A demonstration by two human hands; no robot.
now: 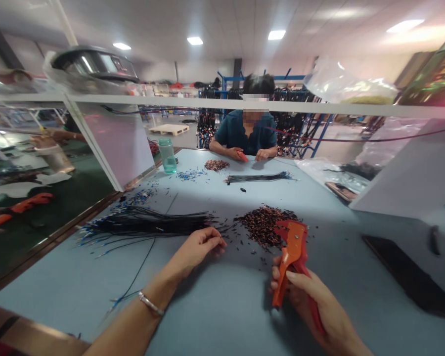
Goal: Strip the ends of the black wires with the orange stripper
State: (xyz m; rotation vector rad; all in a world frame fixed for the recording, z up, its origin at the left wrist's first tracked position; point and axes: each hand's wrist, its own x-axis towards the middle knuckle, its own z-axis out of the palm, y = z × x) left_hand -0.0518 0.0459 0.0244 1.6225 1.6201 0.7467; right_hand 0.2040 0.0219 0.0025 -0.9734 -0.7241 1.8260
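Two bare hands work over a pale blue counter (226,306). The right hand (311,291) is wrapped around an orange-red plier-like tool (295,242), its handles spread and its head raised in front of a heap of small black and copper-coloured pieces (261,225). The left hand (203,242), fingers curled and thumb drawn in toward them, is at the right end of a bundle of black wires (154,222); whether it pinches a wire I cannot tell. The bundle lies across the counter to the left of the heap, blue-tipped ends pointing left. Farther back lie a smaller wire bundle (259,177) and a green bottle (167,157), which stands upright. Across the counter sits a co-worker (244,131) with a red tool (243,156) in one hand
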